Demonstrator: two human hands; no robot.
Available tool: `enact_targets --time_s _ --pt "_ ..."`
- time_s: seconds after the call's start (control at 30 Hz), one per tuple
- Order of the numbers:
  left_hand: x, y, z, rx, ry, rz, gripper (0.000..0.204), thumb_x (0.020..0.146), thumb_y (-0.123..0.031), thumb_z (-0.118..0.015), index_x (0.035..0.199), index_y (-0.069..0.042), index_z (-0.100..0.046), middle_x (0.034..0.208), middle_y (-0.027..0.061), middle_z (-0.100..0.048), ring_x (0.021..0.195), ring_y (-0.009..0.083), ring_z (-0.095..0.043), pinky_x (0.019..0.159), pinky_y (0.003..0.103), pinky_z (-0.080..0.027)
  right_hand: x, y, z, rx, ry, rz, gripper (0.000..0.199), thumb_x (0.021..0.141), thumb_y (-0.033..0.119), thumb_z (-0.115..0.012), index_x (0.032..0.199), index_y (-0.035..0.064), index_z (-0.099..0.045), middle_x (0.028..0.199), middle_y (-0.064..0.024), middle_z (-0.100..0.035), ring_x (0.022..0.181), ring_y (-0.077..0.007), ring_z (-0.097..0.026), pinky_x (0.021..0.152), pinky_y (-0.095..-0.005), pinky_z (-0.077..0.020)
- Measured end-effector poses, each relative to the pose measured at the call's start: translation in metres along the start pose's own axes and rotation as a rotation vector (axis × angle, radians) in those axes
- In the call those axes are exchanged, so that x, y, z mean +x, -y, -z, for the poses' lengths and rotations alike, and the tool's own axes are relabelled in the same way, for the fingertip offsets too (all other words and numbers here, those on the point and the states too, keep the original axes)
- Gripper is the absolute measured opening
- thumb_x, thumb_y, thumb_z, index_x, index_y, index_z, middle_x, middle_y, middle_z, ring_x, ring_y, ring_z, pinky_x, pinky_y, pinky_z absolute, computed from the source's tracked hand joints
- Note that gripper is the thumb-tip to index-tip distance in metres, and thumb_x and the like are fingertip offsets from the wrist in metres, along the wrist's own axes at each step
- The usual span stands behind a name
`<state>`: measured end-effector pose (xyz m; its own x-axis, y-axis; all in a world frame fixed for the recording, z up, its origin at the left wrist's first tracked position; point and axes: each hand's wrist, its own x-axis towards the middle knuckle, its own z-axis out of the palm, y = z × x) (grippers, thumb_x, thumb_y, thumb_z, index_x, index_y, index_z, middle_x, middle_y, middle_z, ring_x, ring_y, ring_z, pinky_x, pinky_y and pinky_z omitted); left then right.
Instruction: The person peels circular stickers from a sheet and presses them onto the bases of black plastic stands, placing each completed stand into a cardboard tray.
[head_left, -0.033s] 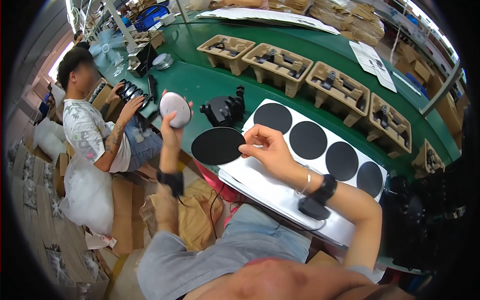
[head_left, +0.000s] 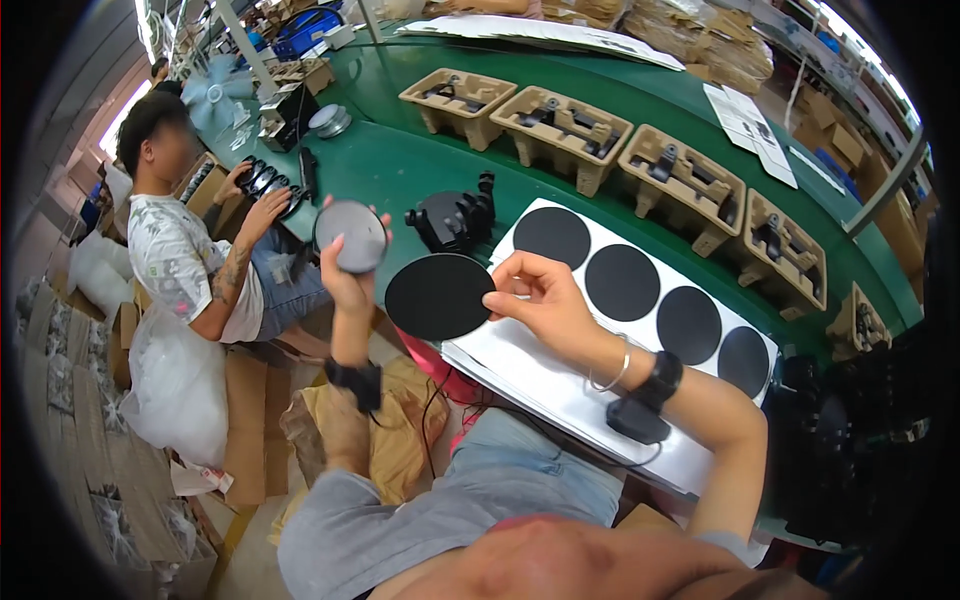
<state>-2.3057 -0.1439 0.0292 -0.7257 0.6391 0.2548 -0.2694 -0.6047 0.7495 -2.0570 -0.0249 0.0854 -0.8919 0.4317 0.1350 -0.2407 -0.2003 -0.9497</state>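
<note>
My left hand (head_left: 350, 285) is closed round a grey, smooth-faced round disc (head_left: 352, 236), its thumb on the face and fingertips showing behind the far rim. Between thumb and forefinger, my right hand (head_left: 545, 295) pinches a thin black circular pad (head_left: 438, 297) by its right edge. The pad hangs in the air just right of the grey disc and does not touch it. Below my right hand lies a white sheet (head_left: 610, 345) bearing several black circles like the pad. Behind the pad, a black clustered part (head_left: 450, 220) with a knobbed arm sits on the green bench.
Several tan moulded trays (head_left: 560, 135) with black parts line the green bench (head_left: 380, 165). At left, a seated co-worker (head_left: 185, 240) handles black ring-shaped parts (head_left: 268, 185). Stacked round metallic discs (head_left: 330, 121) stand beyond. Dark parts (head_left: 835, 420) crowd the right, and a cable runs below the sheet.
The grey disc in my left hand has turned, so its face shows grey rather than pinkish and broader. My left hand is slightly lower. My right hand still pinches the pad, almost unmoved.
</note>
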Motion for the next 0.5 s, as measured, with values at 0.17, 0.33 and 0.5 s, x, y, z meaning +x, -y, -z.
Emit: enact_targets --time_s 0.17,0.33,0.5 --pt "-0.089 -0.009 -0.084 -0.276 0.088 0.044 0.082 0.087 -0.069 -0.035 0.148 -0.016 -0.022 0.129 0.0296 -0.048 0.118 0.0462 -0.05 0.098 0.053 -0.044 -0.014 0.021 -0.005 0.117 0.048 -0.185 0.009 0.088 0.004 -0.065 0.088 0.0018 -0.057 0.084 -0.0041 -0.064 0.072 -0.0095 -0.063 0.065 -0.0215 -0.053" --pt "-0.11 -0.002 -0.104 -0.046 0.143 0.013 0.099 0.084 -0.078 -0.029 0.149 -0.004 -0.015 0.13 0.0235 -0.051 0.122 0.0419 -0.049 0.102 0.05 -0.042 -0.021 0.027 -0.014 0.18 -0.025 -0.262 0.008 0.09 0.005 -0.063 0.088 0.0023 -0.056 0.083 -0.0053 -0.065 0.071 -0.0106 -0.064 0.064 -0.0232 -0.0545" --pt "-0.11 -0.001 -0.114 -0.001 0.175 0.003 0.099 0.086 -0.077 -0.022 0.147 0.001 -0.019 0.132 0.0157 -0.05 0.122 0.0294 -0.048 0.104 0.041 -0.038 -0.021 0.026 -0.014 0.119 -0.074 -0.272 0.009 0.091 0.006 -0.062 0.088 0.003 -0.055 0.084 -0.0041 -0.064 0.071 -0.0115 -0.064 0.063 -0.026 -0.0561"
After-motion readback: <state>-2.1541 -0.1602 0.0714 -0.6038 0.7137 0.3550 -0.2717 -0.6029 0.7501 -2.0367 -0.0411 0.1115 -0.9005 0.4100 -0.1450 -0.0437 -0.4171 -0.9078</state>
